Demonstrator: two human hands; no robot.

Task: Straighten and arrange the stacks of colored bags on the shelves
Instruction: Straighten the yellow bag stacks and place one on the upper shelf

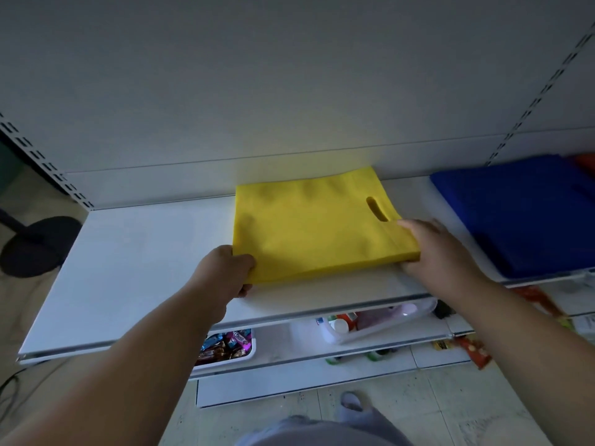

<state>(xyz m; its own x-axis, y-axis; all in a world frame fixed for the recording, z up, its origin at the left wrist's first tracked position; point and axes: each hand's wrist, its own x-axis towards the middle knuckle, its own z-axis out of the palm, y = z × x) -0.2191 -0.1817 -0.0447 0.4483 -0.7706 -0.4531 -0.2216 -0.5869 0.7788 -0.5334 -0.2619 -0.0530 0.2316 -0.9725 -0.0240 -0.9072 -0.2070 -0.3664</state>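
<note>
White shelf (135, 268), yellow bags (318, 226) gripped between left hand (225, 272), right hand (434, 249)

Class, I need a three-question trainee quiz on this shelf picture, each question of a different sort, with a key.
1. True or false: both hands hold the yellow bag stack.
2. Which stack lies to the right of the yellow one? A) green B) blue C) white
3. Fill in: the yellow stack's handle cut-out is near the ___ hand.

Key:
1. True: the left hand grips its near left corner and the right hand its near right corner.
2. B, the blue bag stack.
3. Right.
</note>
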